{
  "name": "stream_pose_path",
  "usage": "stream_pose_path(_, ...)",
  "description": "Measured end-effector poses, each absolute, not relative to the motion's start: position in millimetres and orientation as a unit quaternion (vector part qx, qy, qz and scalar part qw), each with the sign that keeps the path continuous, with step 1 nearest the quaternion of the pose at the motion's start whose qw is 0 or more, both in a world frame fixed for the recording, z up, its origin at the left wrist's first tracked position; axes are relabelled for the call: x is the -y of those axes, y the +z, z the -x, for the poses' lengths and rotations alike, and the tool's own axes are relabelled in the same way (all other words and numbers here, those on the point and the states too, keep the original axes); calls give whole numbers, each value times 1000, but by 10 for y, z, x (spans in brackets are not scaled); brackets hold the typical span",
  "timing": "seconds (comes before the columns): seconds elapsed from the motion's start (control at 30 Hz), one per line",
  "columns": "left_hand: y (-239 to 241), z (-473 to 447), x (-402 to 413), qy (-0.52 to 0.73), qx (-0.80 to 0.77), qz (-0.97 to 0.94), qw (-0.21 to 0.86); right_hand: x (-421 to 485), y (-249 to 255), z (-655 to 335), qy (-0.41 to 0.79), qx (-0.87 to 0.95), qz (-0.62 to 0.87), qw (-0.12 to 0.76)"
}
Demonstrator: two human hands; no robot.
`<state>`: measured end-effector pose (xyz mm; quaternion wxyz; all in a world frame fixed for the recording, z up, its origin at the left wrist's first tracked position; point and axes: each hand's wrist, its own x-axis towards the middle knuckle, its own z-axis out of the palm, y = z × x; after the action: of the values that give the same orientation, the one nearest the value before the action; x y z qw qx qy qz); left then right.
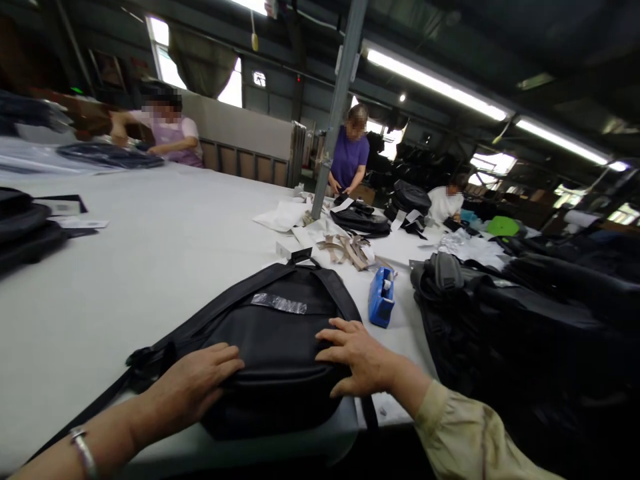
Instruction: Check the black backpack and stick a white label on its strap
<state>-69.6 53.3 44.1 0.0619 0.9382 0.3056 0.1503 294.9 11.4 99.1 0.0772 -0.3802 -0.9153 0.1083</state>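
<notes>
1. Left hand (193, 387): fingers spread, palm flat on the near left corner of the bag; nothing pinched. A silver bangle (83, 450) sits on the wrist.
2. Right hand (357, 357): fingers splayed, pressed flat on the near right edge of the bag; beige sleeve behind it.
3. Black fabric backpack (277, 347): lies flat on the white worktable (150, 267), under and between both hands; long axis runs from 6 o'clock toward 12 o'clock, top handle at the far end. Both hands are equally near, at the near end. A strip of clear tape (279, 303) lies across its upper panel.
4. Blue tape dispenser (381, 297): at 2 o'clock from the right hand, just beside the bag.
5. Pile of black bags (500, 313): at 3 o'clock.
6. Tan strap pieces (350, 250): at 12 o'clock, beyond the bag.
7. Other people: at the table's far side.
</notes>
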Motion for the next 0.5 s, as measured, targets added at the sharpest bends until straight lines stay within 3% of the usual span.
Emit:
stream_pose_path(0.13,434,882,-651,210,-324,-922,35,-215,1209,-3021,106,909,402,-11)
stream_pose_path(0.3,696,681,-518,120,-365,-921,60,-250,1164,-2832,85,937,338,25)
stream_pose_path(0.5,778,-457,-180,69,-409,-908,54,-250,1023,-2704,44,941,336,5)
